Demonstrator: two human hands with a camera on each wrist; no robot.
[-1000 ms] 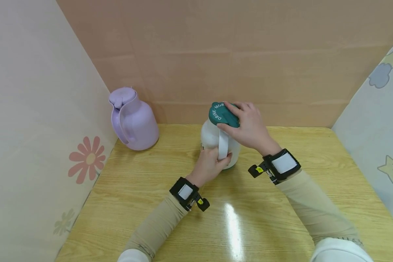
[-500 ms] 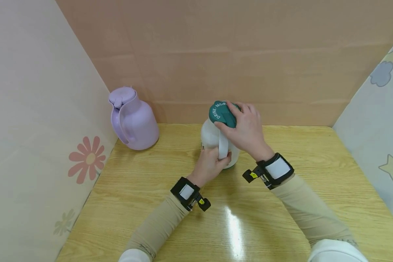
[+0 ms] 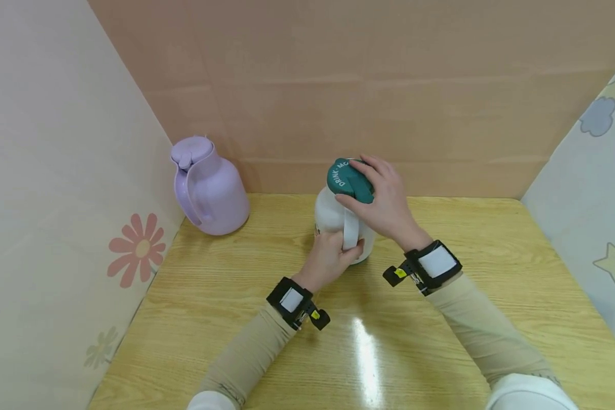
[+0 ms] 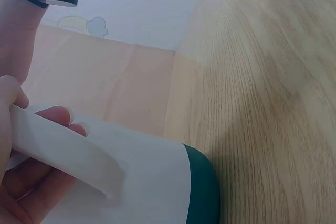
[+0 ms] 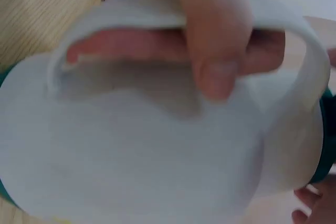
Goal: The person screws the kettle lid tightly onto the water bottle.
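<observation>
Nearest the person, the left hand (image 3: 330,259) has its fingers curled through the white handle (image 3: 350,230) of the white jug (image 3: 333,215), thumb wrapped over the front of the loop. The left wrist view confirms it: fingers (image 4: 55,115) pass behind the handle strap (image 4: 63,153), and the jug's body (image 4: 152,182) with its green base band (image 4: 205,182) sits on the wooden table (image 3: 236,296). The right wrist view shows the same grip from the other side, with a thumb (image 5: 215,51) folded over the handle (image 5: 294,45).

Just beyond, at about 1 o'clock from the left hand, the right hand (image 3: 384,202) lies over the green lid (image 3: 347,179), thumb at the lid's near edge and fingers draped across its top and far side, gripping it from above. The lid sits flat on the jug's mouth; no gap shows between lid and neck.

Judging from this, the work on the lid is at an early or middle point: the jug is steadied and the lid is gripped, but the lid is not yet off. Whether it is being loosened or tightened cannot be told from these views.

The jug stands upright near the table's far edge, at 12 o'clock from the person, directly between both hands. Farther off, at about 10 o'clock, a lilac jug (image 3: 210,188) stands well apart in the far left corner, untouched.
</observation>
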